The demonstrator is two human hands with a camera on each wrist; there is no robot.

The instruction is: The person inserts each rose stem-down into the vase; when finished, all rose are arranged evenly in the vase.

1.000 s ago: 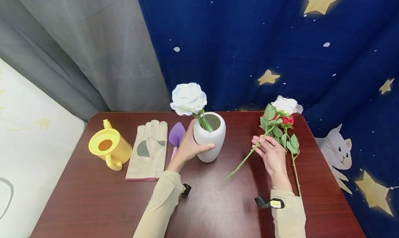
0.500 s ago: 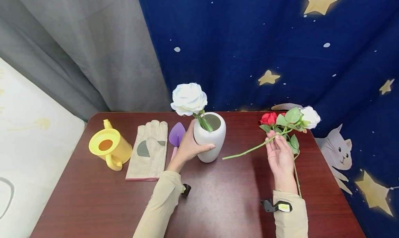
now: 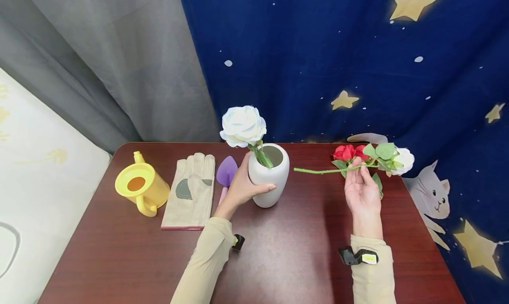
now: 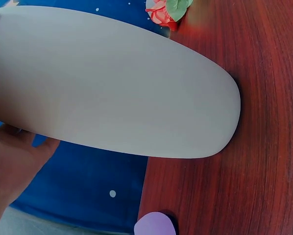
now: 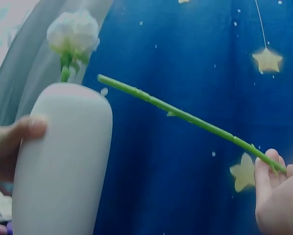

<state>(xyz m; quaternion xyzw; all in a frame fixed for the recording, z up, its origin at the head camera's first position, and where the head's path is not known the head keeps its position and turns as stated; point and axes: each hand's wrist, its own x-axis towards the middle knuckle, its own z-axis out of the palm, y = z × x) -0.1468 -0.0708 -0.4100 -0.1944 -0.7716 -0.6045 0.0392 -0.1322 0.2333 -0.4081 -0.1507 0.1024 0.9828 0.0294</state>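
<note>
My left hand [image 3: 243,188] grips the white vase [image 3: 269,187] around its left side, thumb across the front. The vase stands on the table, and a large white rose [image 3: 243,126] leans left out of its mouth. Over on the right, my right hand [image 3: 362,198], palm up, pinches the green stem of a second white rose [image 3: 404,161]. That stem lies almost level, its bloom to the right and its cut end pointing left at the vase. In the right wrist view the stem [image 5: 185,117] ends near the vase's rim. Red roses [image 3: 343,152] lie behind my right fingers.
Left of the vase lie a purple trowel [image 3: 226,170], partly behind my left hand, and beige work gloves [image 3: 188,198]. A yellow watering can [image 3: 147,187] stands farther left. Behind the table [image 3: 290,255] hang grey and blue curtains [image 3: 302,65]. A cat figure [image 3: 431,189] shows past the right edge.
My right hand has turned palm up and moved right. The held rose has swung from slanting to nearly level, its bloom now at the right. My left hand keeps its grip on the vase.
</note>
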